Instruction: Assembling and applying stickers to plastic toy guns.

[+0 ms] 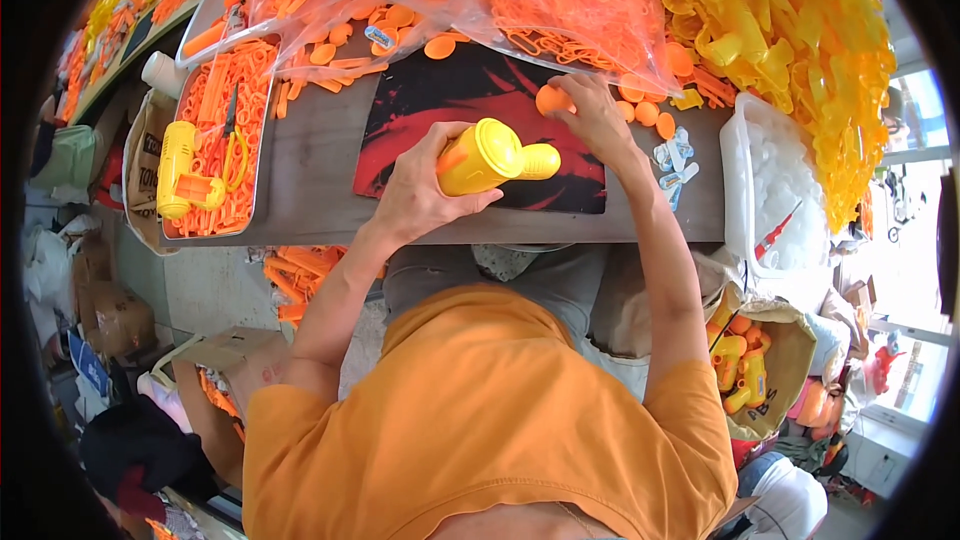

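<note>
My left hand [425, 185] is wrapped around a yellow plastic toy body [478, 162], a wide cylinder with a rounded stub pointing right. Its round end faces up and toward the right. My right hand [600, 122] pinches an orange round cap [551, 100] between thumb and fingers, up and to the right of the toy body and apart from it. Both hands are above a black and red mat [405, 105] on the table. More loose orange caps [646, 113] lie just right of my right hand.
On the left, a tray [262, 175] holds orange parts, yellow-handled scissors [238, 155] and another yellow body [176, 165]. Orange rings fill a clear bag [580, 0] behind the mat. Yellow parts [790, 40] pile at right, beside a white bin [740, 175]. Below, a sack [790, 340] holds yellow toys.
</note>
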`<state>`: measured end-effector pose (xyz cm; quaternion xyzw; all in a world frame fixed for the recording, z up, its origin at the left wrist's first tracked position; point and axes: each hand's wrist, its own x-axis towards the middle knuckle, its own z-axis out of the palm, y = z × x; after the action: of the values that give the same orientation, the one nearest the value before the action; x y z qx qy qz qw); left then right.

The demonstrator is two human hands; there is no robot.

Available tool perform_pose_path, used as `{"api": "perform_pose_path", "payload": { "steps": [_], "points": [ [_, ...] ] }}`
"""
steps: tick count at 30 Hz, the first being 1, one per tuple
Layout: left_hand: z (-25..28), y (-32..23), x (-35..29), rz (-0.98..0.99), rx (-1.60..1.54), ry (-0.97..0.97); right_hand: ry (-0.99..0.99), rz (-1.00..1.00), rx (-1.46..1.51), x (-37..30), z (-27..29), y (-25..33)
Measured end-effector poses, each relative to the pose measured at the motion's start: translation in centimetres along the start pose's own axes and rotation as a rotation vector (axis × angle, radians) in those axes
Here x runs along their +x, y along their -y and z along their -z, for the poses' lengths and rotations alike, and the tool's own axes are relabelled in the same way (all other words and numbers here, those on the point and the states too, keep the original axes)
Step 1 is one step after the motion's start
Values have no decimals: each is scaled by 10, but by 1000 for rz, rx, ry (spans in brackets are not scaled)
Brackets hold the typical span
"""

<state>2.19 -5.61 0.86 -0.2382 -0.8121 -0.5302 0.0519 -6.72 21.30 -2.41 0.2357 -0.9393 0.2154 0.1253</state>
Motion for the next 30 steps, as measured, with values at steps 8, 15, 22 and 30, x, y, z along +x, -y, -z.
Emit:
{"api": "perform_pose_path", "payload": {
  "steps": [8,15,22,30],
  "points": [
    [-6,-2,10,13,-40,-8,172,-333,820,4,79,52],
    [-26,-4,26,-57,-102,56,136,-109,534,-24,84,101],
    [-34,-7,31,-160,-145,-24,-134,16,235,-49,62,110],
    [-54,-10,35,-294,21,299,8,-228,772,-23,63,84]
  ]
}}
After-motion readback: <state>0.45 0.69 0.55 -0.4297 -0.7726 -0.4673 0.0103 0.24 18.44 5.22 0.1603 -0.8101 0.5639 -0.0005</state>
